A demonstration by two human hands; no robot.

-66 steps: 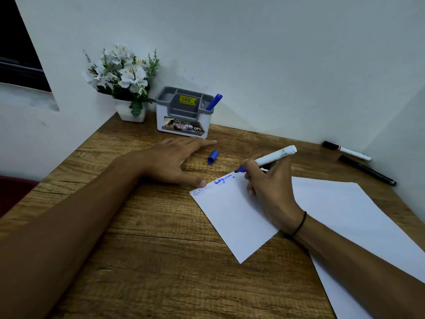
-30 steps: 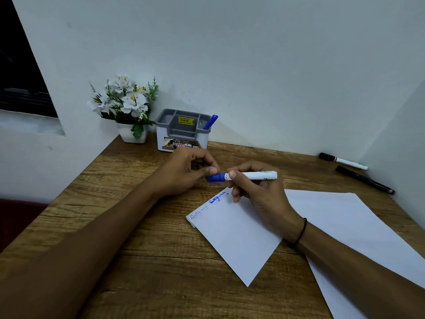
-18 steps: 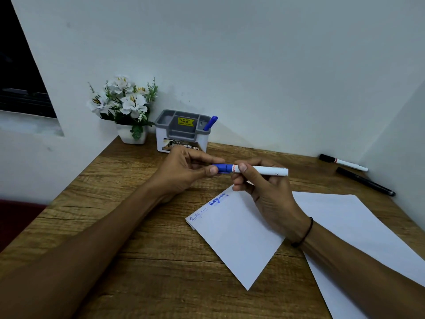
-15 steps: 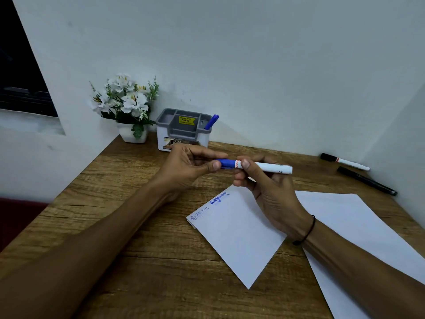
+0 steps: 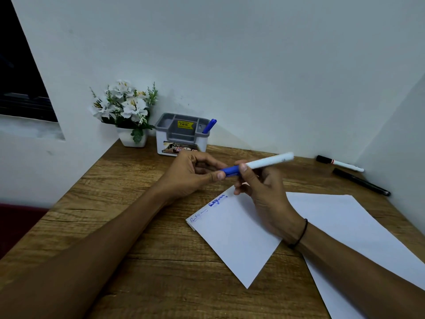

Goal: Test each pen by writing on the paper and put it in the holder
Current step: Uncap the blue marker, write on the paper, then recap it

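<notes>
My right hand [image 5: 264, 192] grips a white marker [image 5: 269, 161] above the desk, blue cap [image 5: 231, 171] pointing left. The thumb and fingers of my left hand [image 5: 190, 176] pinch that cap's end. Below lies a small sheet of paper [image 5: 236, 240] with two blue scribbles near its top corner. The grey and white pen holder [image 5: 181, 137] stands at the back by the wall, with one blue pen [image 5: 209, 125] sticking out of its right slot. Two more pens lie at the back right: a white marker with a black cap [image 5: 340, 163] and a black pen [image 5: 361, 181].
A white pot of artificial white flowers [image 5: 126, 111] stands left of the holder in the corner. A larger white sheet [image 5: 358, 233] lies under my right forearm. White walls close the wooden desk [image 5: 128, 203] at the back and right; its left edge drops off.
My right hand stopped writing and lifted the marker off the paper. My left hand picked the blue cap off the desk and pushed it onto the tip; the marker's tail has now tilted upward.
</notes>
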